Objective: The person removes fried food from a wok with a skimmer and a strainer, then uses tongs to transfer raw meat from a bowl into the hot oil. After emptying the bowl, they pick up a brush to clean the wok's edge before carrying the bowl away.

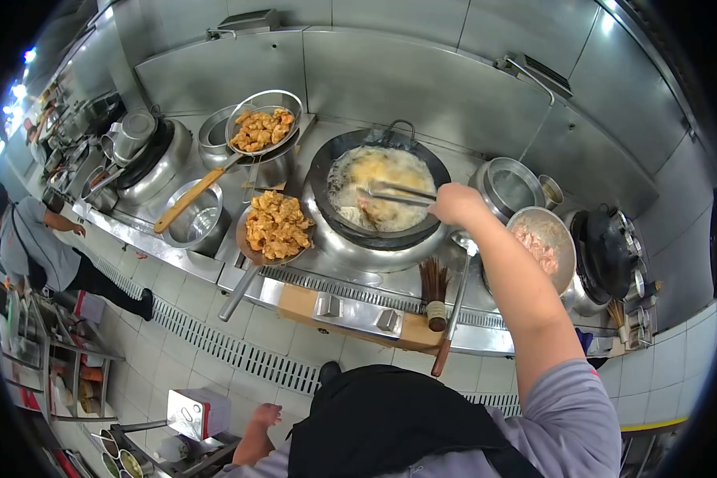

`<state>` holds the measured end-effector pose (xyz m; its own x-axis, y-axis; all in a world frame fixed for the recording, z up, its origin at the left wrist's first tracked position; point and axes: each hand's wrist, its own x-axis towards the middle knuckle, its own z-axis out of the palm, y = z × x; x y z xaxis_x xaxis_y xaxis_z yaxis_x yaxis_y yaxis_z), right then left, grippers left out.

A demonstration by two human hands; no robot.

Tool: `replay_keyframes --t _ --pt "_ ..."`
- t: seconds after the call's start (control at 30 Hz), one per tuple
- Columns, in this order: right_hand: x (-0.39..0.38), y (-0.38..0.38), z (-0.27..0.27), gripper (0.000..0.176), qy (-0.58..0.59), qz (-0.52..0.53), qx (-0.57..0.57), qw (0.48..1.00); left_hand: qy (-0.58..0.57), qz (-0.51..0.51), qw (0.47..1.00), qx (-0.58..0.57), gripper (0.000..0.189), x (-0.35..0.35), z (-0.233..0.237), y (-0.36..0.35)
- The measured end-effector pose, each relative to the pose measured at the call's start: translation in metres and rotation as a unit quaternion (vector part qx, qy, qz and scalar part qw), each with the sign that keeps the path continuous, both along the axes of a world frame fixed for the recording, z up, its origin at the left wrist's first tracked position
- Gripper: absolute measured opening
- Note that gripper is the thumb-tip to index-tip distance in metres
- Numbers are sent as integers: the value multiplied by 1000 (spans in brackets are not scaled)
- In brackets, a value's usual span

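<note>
My right hand (pixel 456 205) is closed on metal tongs (pixel 402 192), whose tips reach into bubbling oil in a black wok (pixel 320 177). Pale and golden pieces (pixel 374 209) float in the oil by the tips. My left hand (pixel 267 414) hangs low beside my body, away from the stove, with fingers loosely curled; what it holds, if anything, is too small to make out. Left of the wok, fried pieces (pixel 277 226) fill a metal-handled strainer, and more (pixel 261 130) lie in a wooden-handled strainer. A bowl of raw meat (pixel 536 248) sits beneath my right forearm.
A ladle (pixel 454 311) and a bamboo brush (pixel 434 291) lie at the stove's front edge. Metal pots (pixel 511 187) stand right of the wok, an empty steel pot (pixel 195 213) to its left. Another person (pixel 44 239) stands at far left.
</note>
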<state>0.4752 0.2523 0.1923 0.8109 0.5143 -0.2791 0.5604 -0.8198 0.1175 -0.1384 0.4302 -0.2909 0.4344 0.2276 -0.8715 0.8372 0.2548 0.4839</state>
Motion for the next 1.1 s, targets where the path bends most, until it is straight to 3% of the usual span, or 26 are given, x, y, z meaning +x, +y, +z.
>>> replay_keyframes --t 0.07,0.17,0.27,0.3,0.37,0.4,0.47,0.5,0.57,0.6,0.67,0.73,0.8,0.87,1.0,1.07,1.1 --pt "7 0 4 37 -3 -12 16 1000 -29 -204 965 164 35 -2 29 -7" --pt "19 -33 32 38 -59 -28 41 997 19 -251 959 130 33 0 50 -14" --pt "12 -94 80 37 -137 -35 40 989 -18 -239 963 121 28 -8 12 -1" --pt "14 -120 92 37 -152 -51 29 987 -23 -264 957 116 28 3 23 -3" --pt "10 -169 114 33 -189 -79 -17 979 77 -150 976 138 25 45 105 -22" --pt "14 -194 118 36 -183 -102 -40 977 73 -169 973 136 25 42 88 -17" --pt "12 -234 116 31 -196 -119 -89 969 -118 -216 958 150 22 28 56 1" --pt "11 -248 110 27 -195 -124 -110 967 -120 -223 956 151 22 37 55 10" --pt "11 -271 80 21 -203 -134 -124 962 -128 -422 882 169 24 55 58 24" --pt "15 -280 59 21 -188 -145 -128 963 -128 -427 879 169 24 63 61 24" --pt "17 -293 7 16 -172 -122 -142 967 -64 -218 952 203 26 81 80 15" --pt "28 -315 -56 18 -206 -129 -109 964 -106 -257 937 213 27 95 83 25" --pt "23 -328 -64 20 -186 -161 -69 967 -149 -290 919 223 28 112 86 29" --pt "21 -339 -56 20 -199 -172 -63 963 2 -22 994 106 30 123 96 17" --pt "9 -340 -2 21 -214 -188 -64 957 17 -19 994 110 31 118 99 8" --pt "11 -338 21 21 -210 -188 -63 957 -117 -307 922 204 33 94 68 21" --pt "8 -334 33 20 -230 -180 -41 956 -116 -301 924 206 33 87 68 17"
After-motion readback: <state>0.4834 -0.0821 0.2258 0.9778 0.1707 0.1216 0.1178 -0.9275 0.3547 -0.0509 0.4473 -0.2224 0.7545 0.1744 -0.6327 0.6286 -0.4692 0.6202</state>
